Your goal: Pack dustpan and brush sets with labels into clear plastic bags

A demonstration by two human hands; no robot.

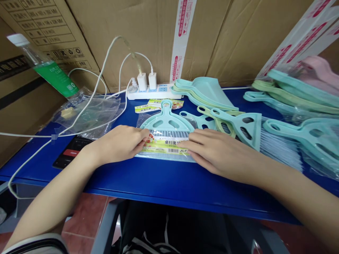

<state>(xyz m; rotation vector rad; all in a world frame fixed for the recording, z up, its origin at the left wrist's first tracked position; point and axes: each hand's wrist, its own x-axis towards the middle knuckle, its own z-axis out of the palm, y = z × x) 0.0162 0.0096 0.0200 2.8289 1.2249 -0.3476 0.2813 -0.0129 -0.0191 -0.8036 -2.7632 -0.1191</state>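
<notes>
A light-blue dustpan-and-brush set in a clear plastic bag lies flat before me, handle pointing away. Across its lower part runs a yellow-green printed label. My left hand is closed, its fingers curled at the label's left end. At the right end, my right hand is closed with bent fingers over the label and bag edge, one finger reaching onto the print. Both thumbs are mostly hidden. More labels lie just behind the bag.
Blue and green dustpans are stacked behind, with loose brushes to the right. Bagged sets are piled far right. A power strip, white cables, a phone and a bottle stand leftward. Cardboard boxes wall the back.
</notes>
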